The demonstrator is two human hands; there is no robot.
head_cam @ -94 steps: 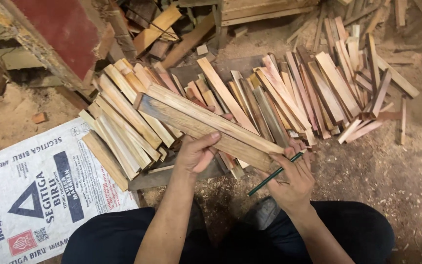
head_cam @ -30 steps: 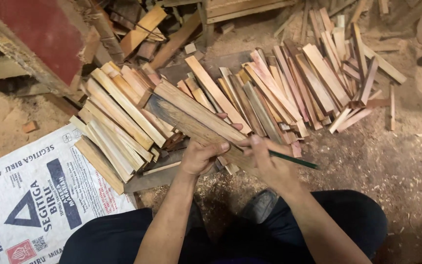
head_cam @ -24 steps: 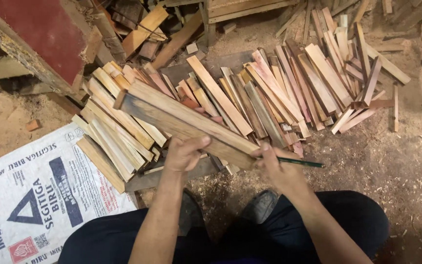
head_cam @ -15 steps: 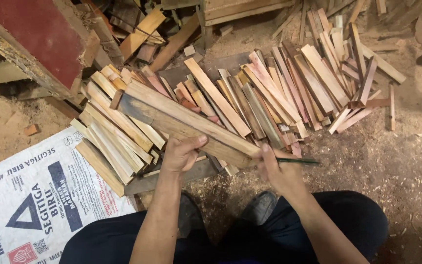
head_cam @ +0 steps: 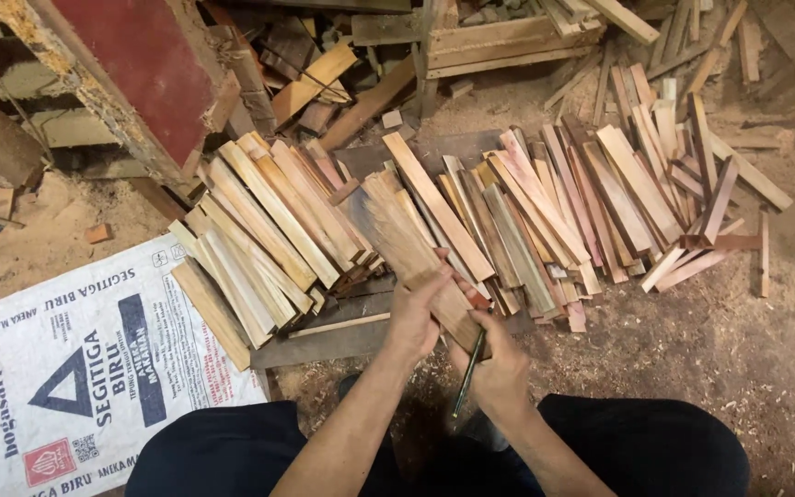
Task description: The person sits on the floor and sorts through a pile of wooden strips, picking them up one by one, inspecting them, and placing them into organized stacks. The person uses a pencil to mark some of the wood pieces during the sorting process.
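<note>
Sawdust-strewn dirt floor (head_cam: 766, 368), centre frame: left hand (head_cam: 413, 317) & right hand (head_cam: 499, 373) both grasping blurred pale wooden slat (head_cam: 411, 253); right also clenches green pencil (head_cam: 467, 373). Risk: splinters; pencil may slip.

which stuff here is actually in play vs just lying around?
In hand:
left hand and right hand grip one wooden slat
pencil in the right hand

Lying about:
slat piles
printed white sack
red board
sawdust floor

Rough, matt raw wood slats (head_cam: 434, 221) lie on sawdust-strewn dirt floor (head_cam: 747, 350) beside a woven plastic sack (head_cam: 75, 368).
</note>
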